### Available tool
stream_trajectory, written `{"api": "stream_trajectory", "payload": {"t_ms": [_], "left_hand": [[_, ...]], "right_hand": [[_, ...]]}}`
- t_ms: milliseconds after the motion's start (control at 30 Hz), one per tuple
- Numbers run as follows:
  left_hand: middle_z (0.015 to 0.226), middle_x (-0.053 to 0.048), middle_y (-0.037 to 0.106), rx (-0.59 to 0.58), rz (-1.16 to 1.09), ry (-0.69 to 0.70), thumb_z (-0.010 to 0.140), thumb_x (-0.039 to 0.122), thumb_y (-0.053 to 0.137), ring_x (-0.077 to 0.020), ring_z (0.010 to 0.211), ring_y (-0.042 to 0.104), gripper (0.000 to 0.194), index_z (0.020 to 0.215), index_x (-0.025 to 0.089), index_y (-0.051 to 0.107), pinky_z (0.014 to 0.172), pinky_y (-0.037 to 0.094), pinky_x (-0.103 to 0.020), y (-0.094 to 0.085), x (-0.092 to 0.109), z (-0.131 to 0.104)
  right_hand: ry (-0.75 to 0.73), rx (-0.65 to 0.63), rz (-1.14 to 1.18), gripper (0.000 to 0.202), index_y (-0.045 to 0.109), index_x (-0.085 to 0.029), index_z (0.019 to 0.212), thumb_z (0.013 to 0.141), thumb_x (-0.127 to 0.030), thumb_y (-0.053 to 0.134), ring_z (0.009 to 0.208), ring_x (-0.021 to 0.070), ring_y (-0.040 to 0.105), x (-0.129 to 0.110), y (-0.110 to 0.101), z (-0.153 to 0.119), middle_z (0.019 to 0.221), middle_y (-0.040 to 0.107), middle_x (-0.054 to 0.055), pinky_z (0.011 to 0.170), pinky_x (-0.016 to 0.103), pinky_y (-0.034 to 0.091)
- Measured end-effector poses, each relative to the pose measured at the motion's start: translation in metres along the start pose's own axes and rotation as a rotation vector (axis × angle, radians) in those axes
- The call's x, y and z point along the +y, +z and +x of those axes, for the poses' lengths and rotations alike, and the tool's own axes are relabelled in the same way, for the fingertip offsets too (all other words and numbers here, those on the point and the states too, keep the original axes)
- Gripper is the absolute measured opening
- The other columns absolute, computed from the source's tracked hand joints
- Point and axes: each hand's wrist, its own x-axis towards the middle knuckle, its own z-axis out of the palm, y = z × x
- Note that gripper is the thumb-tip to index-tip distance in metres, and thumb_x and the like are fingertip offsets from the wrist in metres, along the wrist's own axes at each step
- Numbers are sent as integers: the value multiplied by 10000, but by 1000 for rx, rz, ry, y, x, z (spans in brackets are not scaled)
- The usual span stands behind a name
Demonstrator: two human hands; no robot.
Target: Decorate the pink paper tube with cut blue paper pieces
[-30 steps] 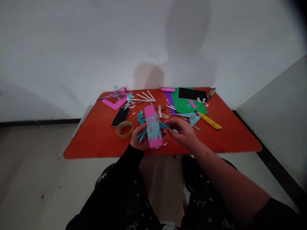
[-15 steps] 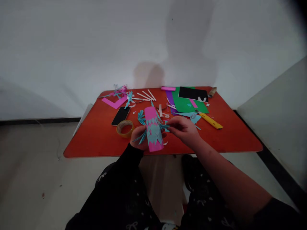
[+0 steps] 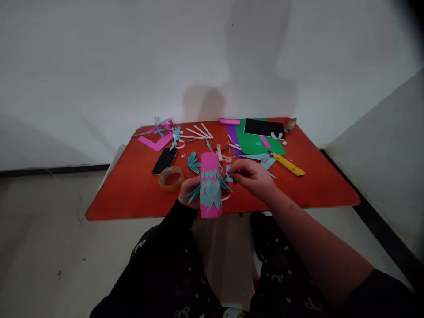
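Observation:
My left hand (image 3: 189, 191) is wrapped round a pink paper tube (image 3: 210, 160) from behind and the left, its fingers mostly hidden. Rows of light-blue scallops and pointed pieces cover the tube's middle. Pleated blue paper fans stick out at both sides, the left fan (image 3: 195, 194) and the right fan (image 3: 225, 184). With thumb and forefinger pinched, my right hand (image 3: 250, 176) is at the upper edge of the right fan. Another pleated blue fan (image 3: 193, 163) lies just beyond the tube on the left.
On the red table (image 3: 318, 185) lie a tape roll (image 3: 171, 178), a phone (image 3: 164, 160), a yellow box cutter (image 3: 289, 165), white sticks (image 3: 200, 131), green paper (image 3: 248, 143), a black sheet (image 3: 263, 128), pink paper (image 3: 155, 142) and blue scraps. A wall (image 3: 132, 66) stands behind.
The tube has turned from leaning to nearly straight, its lower end shifting slightly left and down. The right fan has spread downward, and my right fingers have drawn slightly away from the tube.

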Motion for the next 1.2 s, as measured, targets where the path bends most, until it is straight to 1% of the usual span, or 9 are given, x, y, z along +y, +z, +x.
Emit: {"api": "stream_trajectory", "payload": {"t_ms": [200, 333, 433, 600, 867, 967, 1033, 1133, 1200], "left_hand": [[1217, -99, 767, 20, -30, 75, 740, 457, 665, -343, 1195, 709, 516, 1189, 208, 712, 1031, 578, -507, -10, -2, 5], [1201, -122, 770, 62, -27, 92, 741, 384, 672, -358, 1194, 710, 523, 1216, 164, 686, 1066, 555, -535, -12, -4, 7], [1185, -132, 772, 82, -50, 83, 736, 370, 679, -381, 1228, 690, 522, 1212, 154, 686, 1095, 531, -574, -10, -7, 8], [1236, -144, 756, 51, -57, 41, 723, 381, 683, -417, 1325, 626, 537, 1211, 155, 686, 1139, 484, -621, -11, -9, 8], [1197, -135, 764, -7, -56, 45, 729, 382, 680, -396, 1257, 670, 506, 1182, 158, 694, 1120, 497, -603, -14, -12, 7], [1207, -133, 757, 2, -38, 71, 739, 361, 667, -394, 1266, 663, 502, 1199, 160, 684, 1098, 512, -587, -14, -9, 8], [1204, -130, 755, 19, -28, 99, 741, 353, 663, -390, 1269, 660, 510, 1216, 167, 672, 1075, 528, -571, -13, -5, 9], [1159, -136, 761, 27, -9, 123, 739, 357, 662, -382, 1244, 672, 531, 1235, 167, 662, 1039, 549, -541, -11, 4, 13], [1094, -137, 766, 27, 9, 133, 738, 346, 661, -368, 1188, 697, 534, 1238, 157, 665, 1011, 560, -517, -11, 10, 16]], "right_hand": [[-145, 8, -130, 220, 708, -249, 1114, 896, -279, 708, 999, 209, 685, -5, -1, -3, 1106, 723, 68, 839, 343, 568], [-222, 22, -252, 226, 712, -234, 1061, 848, -283, 769, 925, 213, 689, -9, 6, -4, 1014, 746, 57, 797, 343, 562], [-218, 53, -287, 165, 707, -227, 1011, 848, -242, 728, 878, 205, 691, -11, 9, -4, 973, 751, 49, 772, 331, 555], [-243, 67, -307, 121, 693, -221, 927, 830, -160, 655, 802, 185, 689, -12, 9, -2, 873, 743, 29, 739, 307, 541], [-286, 45, -321, 88, 697, -220, 895, 861, -161, 641, 775, 170, 675, -14, 5, -2, 837, 731, 23, 728, 300, 530], [-245, 30, -300, 90, 704, -226, 931, 862, -192, 658, 782, 173, 668, -14, 4, -3, 850, 729, 26, 728, 306, 535], [-183, 32, -268, 155, 702, -230, 1004, 850, -236, 691, 839, 186, 677, -12, 4, -4, 938, 740, 45, 750, 319, 548], [-52, 102, -188, 248, 665, -230, 1083, 855, -319, 705, 891, 193, 680, -6, 5, -4, 1056, 728, 70, 772, 334, 565], [47, 163, -127, 236, 636, -227, 1057, 875, -369, 684, 837, 180, 666, 2, 7, -3, 991, 711, 56, 727, 322, 560]]}}
